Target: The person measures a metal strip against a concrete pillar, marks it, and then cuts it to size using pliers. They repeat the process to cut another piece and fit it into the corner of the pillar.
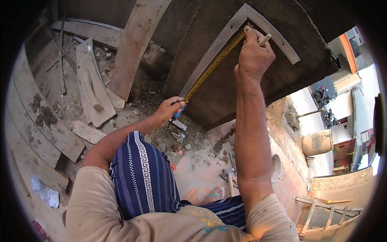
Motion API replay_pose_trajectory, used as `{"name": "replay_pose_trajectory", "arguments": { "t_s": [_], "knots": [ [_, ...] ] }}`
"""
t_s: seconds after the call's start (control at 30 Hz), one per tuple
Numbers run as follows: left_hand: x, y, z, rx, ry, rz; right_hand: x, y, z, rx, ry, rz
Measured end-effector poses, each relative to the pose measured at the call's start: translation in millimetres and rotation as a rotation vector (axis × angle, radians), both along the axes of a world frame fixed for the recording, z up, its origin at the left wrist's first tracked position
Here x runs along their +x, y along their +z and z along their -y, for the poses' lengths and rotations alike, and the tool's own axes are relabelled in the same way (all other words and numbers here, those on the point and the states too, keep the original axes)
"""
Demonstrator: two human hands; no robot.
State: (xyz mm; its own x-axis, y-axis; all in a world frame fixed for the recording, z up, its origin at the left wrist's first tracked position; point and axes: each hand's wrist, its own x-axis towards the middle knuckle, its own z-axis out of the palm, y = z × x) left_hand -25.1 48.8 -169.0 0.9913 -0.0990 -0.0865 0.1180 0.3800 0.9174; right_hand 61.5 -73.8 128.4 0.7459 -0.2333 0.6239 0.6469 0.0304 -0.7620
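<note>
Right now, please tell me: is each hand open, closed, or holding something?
Left hand: closed, holding the blue tape case.
Right hand: closed at the upper end of the yellow tape, also holding a pale stick.

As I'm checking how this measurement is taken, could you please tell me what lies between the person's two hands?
In the head view, a yellow measuring tape stretches between the left hand and right hand, beside a pale L-shaped piece.
</note>
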Motion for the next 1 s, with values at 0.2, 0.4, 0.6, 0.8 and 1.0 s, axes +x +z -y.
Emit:
{"name": "replay_pose_trajectory", "arguments": {
  "t_s": [0.2, 0.4, 0.6, 0.8, 1.0],
  "knots": [
    [7, -61, 11, 0.011, 0.101, 0.023, 7, 6, -5, 0.086, 0.048, -0.006],
    [7, -70, 20, 0.195, 0.055, -0.061, 0, 9, -9, 0.108, -0.013, -0.093],
    [22, -115, 18, 0.091, 0.183, -0.026, 1, 11, -21, 0.084, -0.078, -0.08],
    [31, -123, 9, 0.19, 0.169, -0.104, 4, 7, -18, 0.04, -0.1, -0.069],
    [37, -112, 42, 0.422, 0.227, -0.018, -3, 10, -12, 0.018, -0.158, -0.062]
  ]
}}
